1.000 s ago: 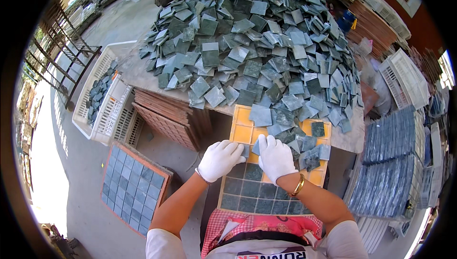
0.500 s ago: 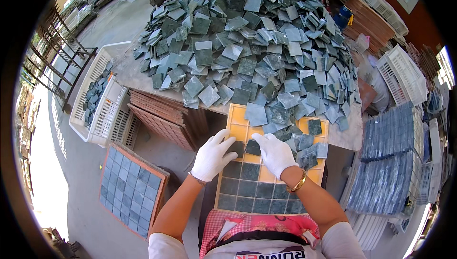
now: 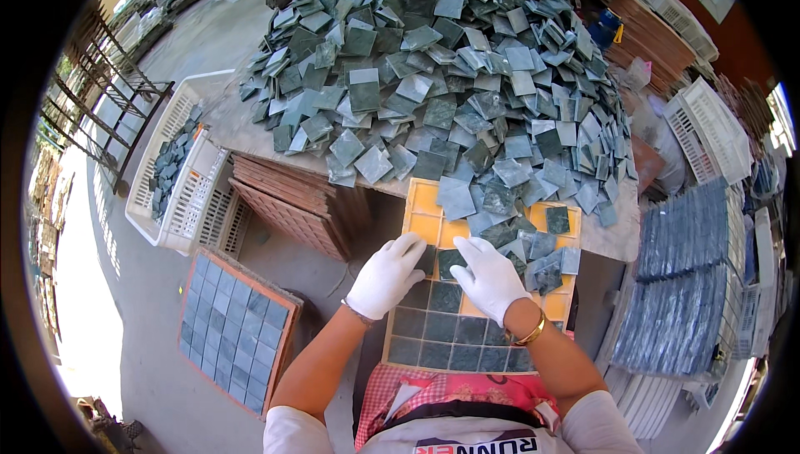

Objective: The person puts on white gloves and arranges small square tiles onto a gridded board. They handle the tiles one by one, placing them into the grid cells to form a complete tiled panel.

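A yellow gridded tray (image 3: 423,219) lies in front of me, its near rows filled with dark green square stone tiles (image 3: 405,350). My white-gloved left hand (image 3: 383,277) has its fingers bent at the edge of a dark tile (image 3: 427,260) in the row above. Just to the right, my gloved right hand (image 3: 490,283) pinches another dark tile (image 3: 448,262), its fingertips at the tile's upper right. Parts of both tiles are hidden by my fingers. Loose tiles (image 3: 546,272) lie over the tray's right side, and one tile (image 3: 557,220) sits in a far right cell.
A big heap of green tiles (image 3: 417,87) covers the table beyond the tray. On the left stand a white crate (image 3: 187,195) with tile pieces, stacked brown trays (image 3: 287,212) and a tile-filled tray (image 3: 229,325). Bundled tile sheets (image 3: 679,287) are stacked on the right.
My left fingers have moved slightly right, over the edge of their tile. The right hand and its tile have shifted slightly right. The whole view has also moved a little.
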{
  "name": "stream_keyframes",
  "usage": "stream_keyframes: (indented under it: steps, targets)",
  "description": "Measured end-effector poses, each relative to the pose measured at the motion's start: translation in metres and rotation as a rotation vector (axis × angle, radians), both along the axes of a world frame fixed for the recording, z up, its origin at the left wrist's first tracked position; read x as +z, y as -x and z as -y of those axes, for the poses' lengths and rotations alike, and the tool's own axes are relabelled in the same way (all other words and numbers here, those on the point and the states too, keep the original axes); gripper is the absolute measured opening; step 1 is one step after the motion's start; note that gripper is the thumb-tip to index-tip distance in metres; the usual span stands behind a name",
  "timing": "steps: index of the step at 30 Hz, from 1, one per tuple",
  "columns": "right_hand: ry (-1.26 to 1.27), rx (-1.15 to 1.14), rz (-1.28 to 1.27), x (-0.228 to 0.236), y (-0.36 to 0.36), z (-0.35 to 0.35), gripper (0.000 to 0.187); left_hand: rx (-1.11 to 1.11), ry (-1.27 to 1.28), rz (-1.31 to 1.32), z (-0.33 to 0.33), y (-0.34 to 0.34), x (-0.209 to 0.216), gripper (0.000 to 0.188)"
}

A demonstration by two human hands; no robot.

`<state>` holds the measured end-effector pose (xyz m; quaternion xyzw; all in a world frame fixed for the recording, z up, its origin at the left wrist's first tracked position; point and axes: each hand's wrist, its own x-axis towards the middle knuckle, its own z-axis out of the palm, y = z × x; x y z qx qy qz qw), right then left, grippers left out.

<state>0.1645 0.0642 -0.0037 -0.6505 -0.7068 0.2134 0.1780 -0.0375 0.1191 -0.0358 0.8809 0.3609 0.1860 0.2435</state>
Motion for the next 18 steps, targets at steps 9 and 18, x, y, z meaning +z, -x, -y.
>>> stream_keyframes:
  steps: [9, 18]
  targets:
    - [-0.096, -0.082, 0.295, 0.009, -0.050, 0.036, 0.064, 0.136, 0.020, -0.166, 0.013, -0.021, 0.013, 0.053]
    - [-0.156, -0.182, 0.046, 0.012, -0.070, 0.046, 0.065, -0.017, -0.247, -0.197, 0.006, -0.037, -0.020, 0.068]
